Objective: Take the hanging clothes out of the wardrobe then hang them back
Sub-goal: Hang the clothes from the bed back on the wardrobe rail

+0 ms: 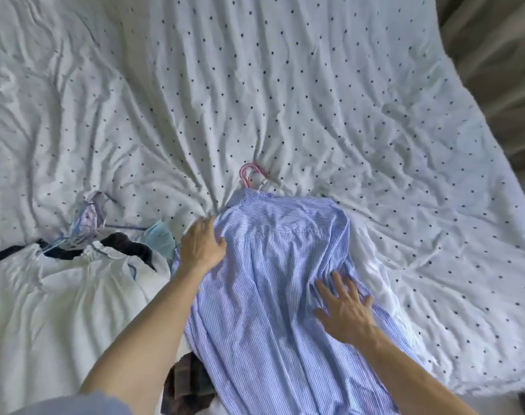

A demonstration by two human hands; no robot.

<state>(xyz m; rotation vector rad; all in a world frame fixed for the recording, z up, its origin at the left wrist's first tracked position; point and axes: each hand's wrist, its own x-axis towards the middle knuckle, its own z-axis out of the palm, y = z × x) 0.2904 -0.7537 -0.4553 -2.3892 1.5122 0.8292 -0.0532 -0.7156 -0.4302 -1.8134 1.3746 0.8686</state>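
A blue-and-white striped shirt (273,280) lies flat on the bed, still on its hangers; pink and white hooks (250,175) stick out past the collar. My left hand (202,245) grips the shirt's left shoulder edge, fingers curled over the fabric. My right hand (343,311) lies flat with fingers spread on the shirt's right side. To the left lies a white garment (75,292) on a hanger, over dark clothes (126,245), with a bunch of pale blue and lilac hanger hooks (89,226) above it.
The bed is covered by a wrinkled white sheet with small dark dots (375,130). A dark plaid garment (186,381) peeks out under the striped shirt near me. The bed's right edge drops to a brown floor (500,70).
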